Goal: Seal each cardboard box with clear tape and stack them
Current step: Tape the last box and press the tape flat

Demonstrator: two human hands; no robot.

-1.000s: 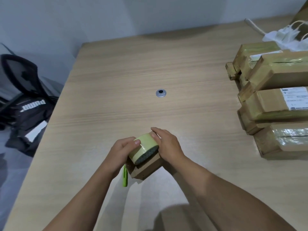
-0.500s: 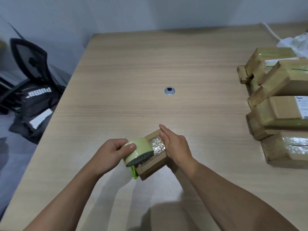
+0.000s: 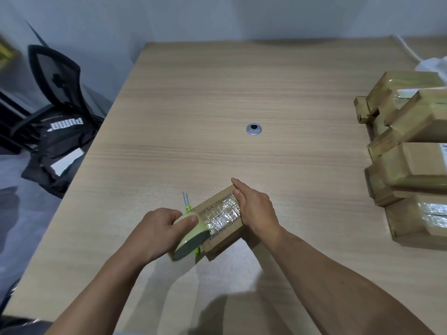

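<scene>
Fingers of left hand [image 3: 159, 230]: curled round tape roll [image 3: 191, 235].
Fingers of right hand [image 3: 256, 211]: clasping end of cardboard box [image 3: 217, 213], taped strip just beside thumb.

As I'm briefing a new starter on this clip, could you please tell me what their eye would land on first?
Near the table front edge, the left hand grips a tape roll against a small cardboard box with glossy clear tape across its top, while the right hand holds its far end. Next comes the pile of taped boxes at the table's right edge.
</scene>
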